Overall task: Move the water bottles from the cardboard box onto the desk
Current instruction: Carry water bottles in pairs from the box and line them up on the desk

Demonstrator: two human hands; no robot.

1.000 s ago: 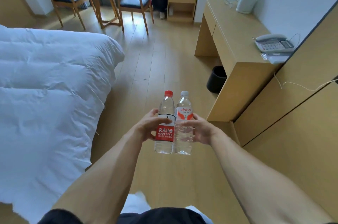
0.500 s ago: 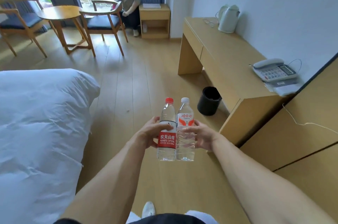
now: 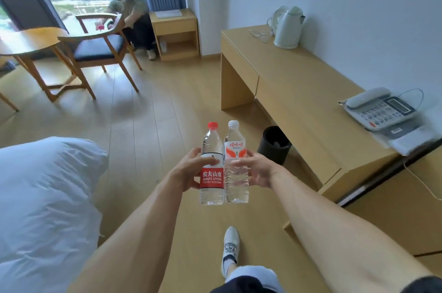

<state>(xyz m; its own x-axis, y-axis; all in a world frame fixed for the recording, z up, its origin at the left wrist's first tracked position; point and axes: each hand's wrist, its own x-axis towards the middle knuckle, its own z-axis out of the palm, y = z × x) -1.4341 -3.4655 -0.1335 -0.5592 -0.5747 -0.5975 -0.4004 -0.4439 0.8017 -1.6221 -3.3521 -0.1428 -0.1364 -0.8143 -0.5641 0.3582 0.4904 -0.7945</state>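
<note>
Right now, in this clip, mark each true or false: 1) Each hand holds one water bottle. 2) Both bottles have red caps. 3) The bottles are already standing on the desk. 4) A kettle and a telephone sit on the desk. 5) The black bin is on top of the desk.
1) True: the left hand grips the red-capped bottle and the right hand grips the white-capped bottle.
2) False: one cap is red, the other white.
3) False: both are held upright, side by side, above the floor, short of the desk.
4) True: kettle at the far end, telephone nearer.
5) False: the black bin stands on the floor by the desk.
</note>
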